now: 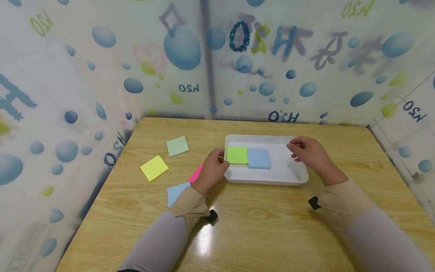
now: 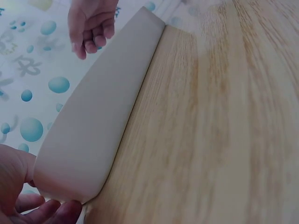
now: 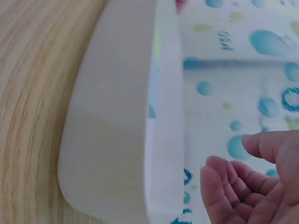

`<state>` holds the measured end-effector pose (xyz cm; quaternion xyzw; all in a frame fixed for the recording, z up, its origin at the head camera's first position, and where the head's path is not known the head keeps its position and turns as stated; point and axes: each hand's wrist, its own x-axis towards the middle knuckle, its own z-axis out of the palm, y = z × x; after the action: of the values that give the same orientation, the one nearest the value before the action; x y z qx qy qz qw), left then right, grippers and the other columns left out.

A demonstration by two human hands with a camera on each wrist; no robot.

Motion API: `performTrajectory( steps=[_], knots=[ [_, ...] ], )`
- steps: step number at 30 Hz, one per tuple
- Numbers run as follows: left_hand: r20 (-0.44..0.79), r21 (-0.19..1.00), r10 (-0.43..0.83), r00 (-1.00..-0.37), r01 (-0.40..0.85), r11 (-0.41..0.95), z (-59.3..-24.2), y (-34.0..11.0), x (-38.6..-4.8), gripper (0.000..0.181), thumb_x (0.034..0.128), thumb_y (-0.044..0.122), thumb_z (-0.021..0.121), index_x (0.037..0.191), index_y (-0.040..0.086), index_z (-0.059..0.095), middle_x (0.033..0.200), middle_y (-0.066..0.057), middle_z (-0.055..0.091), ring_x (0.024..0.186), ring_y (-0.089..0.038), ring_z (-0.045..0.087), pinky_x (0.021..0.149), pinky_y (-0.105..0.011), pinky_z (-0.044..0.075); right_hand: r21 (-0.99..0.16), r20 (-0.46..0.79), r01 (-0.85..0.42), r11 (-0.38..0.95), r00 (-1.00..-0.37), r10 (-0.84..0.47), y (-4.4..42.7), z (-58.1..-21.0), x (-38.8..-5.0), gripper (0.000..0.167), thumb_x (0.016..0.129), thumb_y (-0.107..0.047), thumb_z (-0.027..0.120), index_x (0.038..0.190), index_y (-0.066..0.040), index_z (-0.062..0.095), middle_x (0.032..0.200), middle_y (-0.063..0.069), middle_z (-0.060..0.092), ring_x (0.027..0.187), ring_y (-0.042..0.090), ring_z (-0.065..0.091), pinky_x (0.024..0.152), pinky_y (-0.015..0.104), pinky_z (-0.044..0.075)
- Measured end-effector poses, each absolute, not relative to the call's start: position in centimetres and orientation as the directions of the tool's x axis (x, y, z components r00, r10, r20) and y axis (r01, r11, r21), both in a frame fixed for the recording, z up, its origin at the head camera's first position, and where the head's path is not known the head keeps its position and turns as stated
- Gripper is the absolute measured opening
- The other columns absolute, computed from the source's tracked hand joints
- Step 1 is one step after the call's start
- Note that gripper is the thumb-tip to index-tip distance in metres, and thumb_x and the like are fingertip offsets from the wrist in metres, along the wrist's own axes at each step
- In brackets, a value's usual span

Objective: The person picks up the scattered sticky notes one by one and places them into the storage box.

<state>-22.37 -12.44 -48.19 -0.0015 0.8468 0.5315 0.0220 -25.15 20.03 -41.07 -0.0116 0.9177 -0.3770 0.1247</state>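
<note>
A white tray [image 1: 289,172] stands on the table, with a bright green sticky note pad [image 1: 237,155] and a light blue sticky note pad [image 1: 259,158] side by side in its left half. My left hand [image 1: 213,170] grips the tray's left end, thumb at the rim and fingers against the outer wall. Over the tray's right end hovers my right hand [image 1: 310,153], fingers loosely bent and holding nothing. In the right wrist view that hand [image 3: 247,182] appears apart from the tray wall [image 3: 107,116].
Left of the tray lie a pale green note pad [image 1: 178,146], a yellow one [image 1: 154,168], a pink one [image 1: 195,174] and another blue one [image 1: 176,192]. My left hand and forearm partly cover the last two. A patterned curtain [image 1: 238,75] closes off the table's far edge.
</note>
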Motion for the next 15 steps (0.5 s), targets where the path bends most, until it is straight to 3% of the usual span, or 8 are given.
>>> performTrajectory(
  steps=[4, 15],
  knots=[
    [-0.041, 0.9, 0.023, -0.999, -0.027, 0.434, -48.1, -12.4, -22.4, 0.051, 0.0937, 0.006, 0.058, 0.144, 0.002, 0.055, 0.13, -0.012, 0.064, 0.115, -0.026, 0.064, 0.091, -0.037, 0.057, -0.699, -0.176, 0.084, 0.71, -0.983, -0.057, 21.5, -41.5, -24.5, 0.053, 0.107, -0.045, 0.052, 0.138, -0.002, 0.054, 0.124, 0.022, 0.065, 0.103, 0.031, 0.068, 0.09, 0.043, 0.062],
    [-0.039, 0.903, 0.019, -0.999, -0.028, 0.428, -48.0, -12.5, -22.3, 0.051, 0.0934, 0.005, 0.058, 0.144, 0.002, 0.056, 0.13, -0.012, 0.064, 0.114, -0.026, 0.064, 0.092, -0.038, 0.056, -0.725, -0.14, 0.127, 0.677, -0.989, 0.035, 23.3, -43.4, -23.7, 0.062, 0.106, -0.048, 0.051, 0.144, 0.002, 0.051, 0.127, 0.022, 0.061, 0.106, 0.034, 0.067, 0.073, 0.022, 0.057]
  ],
)
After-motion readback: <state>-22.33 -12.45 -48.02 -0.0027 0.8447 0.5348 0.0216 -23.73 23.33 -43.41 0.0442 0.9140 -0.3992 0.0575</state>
